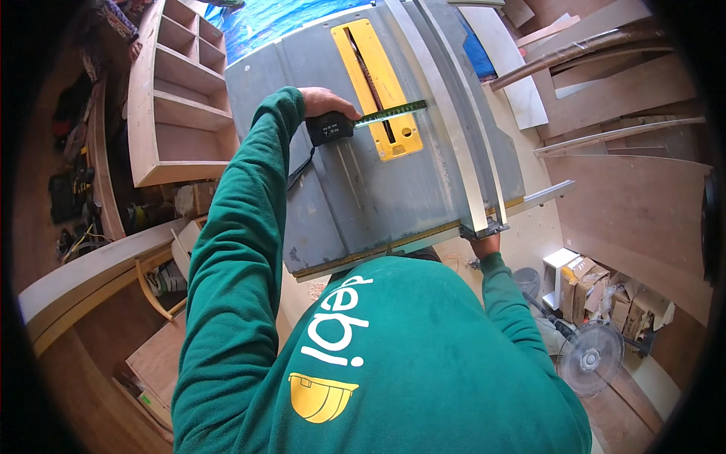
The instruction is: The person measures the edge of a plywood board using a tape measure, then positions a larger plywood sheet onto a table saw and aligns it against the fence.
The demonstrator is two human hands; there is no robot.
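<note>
Tape measure [330, 130] sits over the left part of the saw table [378, 208], my left hand [324, 102] curled closed around its dark case. I judge the case light, stiff and hard to break, best held by its body, as here. Rightward, its blade [389, 113] crosses the yellow insert [380, 68] toward the fence [463, 170]; it looks thin and springy, likely to buckle if pushed from the tip. My right hand [485, 245] is at the fence's near end, its fingers hidden, so I can't tell how closed they are.
</note>
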